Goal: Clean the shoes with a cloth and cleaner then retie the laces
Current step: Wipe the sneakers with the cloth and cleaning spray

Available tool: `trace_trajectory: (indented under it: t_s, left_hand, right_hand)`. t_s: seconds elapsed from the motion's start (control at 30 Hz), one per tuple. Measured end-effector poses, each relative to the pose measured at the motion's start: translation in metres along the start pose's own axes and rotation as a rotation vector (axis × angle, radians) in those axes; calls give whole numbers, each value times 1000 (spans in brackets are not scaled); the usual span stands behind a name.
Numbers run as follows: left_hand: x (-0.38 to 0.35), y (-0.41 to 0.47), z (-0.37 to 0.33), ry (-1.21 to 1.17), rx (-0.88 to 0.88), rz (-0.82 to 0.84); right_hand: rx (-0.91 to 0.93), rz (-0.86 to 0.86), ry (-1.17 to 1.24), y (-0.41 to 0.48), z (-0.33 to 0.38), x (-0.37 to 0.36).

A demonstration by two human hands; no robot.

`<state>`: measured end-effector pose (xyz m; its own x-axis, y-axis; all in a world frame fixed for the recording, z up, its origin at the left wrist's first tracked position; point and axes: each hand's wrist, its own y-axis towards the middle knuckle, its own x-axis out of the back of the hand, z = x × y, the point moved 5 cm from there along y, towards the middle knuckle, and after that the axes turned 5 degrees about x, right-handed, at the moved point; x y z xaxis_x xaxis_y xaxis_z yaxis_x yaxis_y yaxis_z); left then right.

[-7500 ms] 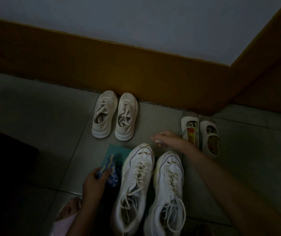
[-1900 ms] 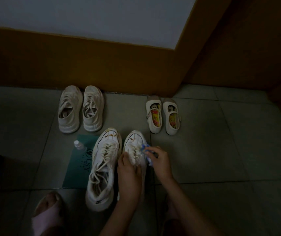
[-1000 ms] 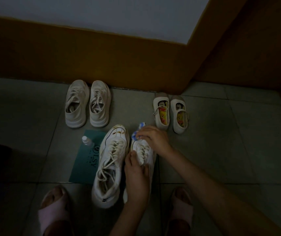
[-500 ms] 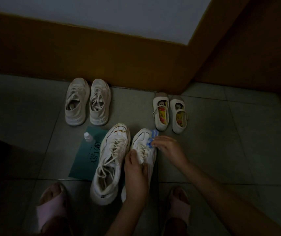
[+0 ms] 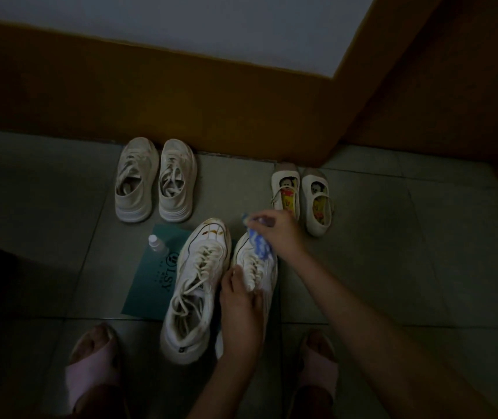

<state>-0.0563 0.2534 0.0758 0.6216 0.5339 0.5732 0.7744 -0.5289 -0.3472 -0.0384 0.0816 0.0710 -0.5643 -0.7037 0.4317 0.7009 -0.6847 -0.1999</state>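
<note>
Clutching cloth [image 5: 259, 247] right-handed, sneaker [image 5: 267, 278] left-handed

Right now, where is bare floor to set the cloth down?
Bare tiles lie right of the strap shoes, left of the beige sneakers, and between those two pairs. Crowded: the white sneakers, with the left hand gripping one, the right hand holding the cloth, the mat alongside.

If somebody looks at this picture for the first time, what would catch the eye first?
Most likely the two hands in the middle: the right hand holds a blue-and-white cloth on the toe of a white sneaker, which the left hand grips. Beside it, to the left, a second sneaker shows brown stains on its toe and loose laces.
</note>
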Motion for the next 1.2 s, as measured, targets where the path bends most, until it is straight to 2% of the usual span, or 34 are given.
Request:
trace_trajectory:
  t_s: [0.1, 0.33, 0.4, 0.47, 0.67, 0.73, 0.8, 0.87, 0.97, 1.1, 1.2]
  left_hand:
    - [1, 0, -1, -7, 0, 3]
    - [0, 1, -1, 14, -9, -3]
    - [1, 1, -2, 22, -10, 0]
    - [0, 2, -2, 20, -10, 2]
    - [0, 0, 0, 12, -3, 8]
    - [0, 0, 0, 7, -6, 9]
    - [-1, 1, 1, 7, -10, 7]
    - [-1, 0, 1, 12, -8, 7]
    - [0, 1, 1, 14, -6, 3]
    - [0, 2, 0, 19, -7, 2]
    - [1, 1, -1, 27, -20, -14]
  right_hand:
    - [147, 114, -180, -7, -7, -19]
    - [383, 180, -353, -17, -7, -12]
    - [369, 201, -397, -13, -10, -13]
    - [315, 151, -368, -8, -13, -11]
    - [3, -160, -4, 1, -29, 19]
    - [-43, -264, 69, 2, -32, 35]
    - [-11, -229, 134, -2, -23, 37]
    - [86, -104, 117, -10, -11, 24]
    - [254, 34, -114, -20, -10, -4]
    - [300, -20, -221, -16, -15, -9]
    - [200, -50, -171, -9, -20, -6]
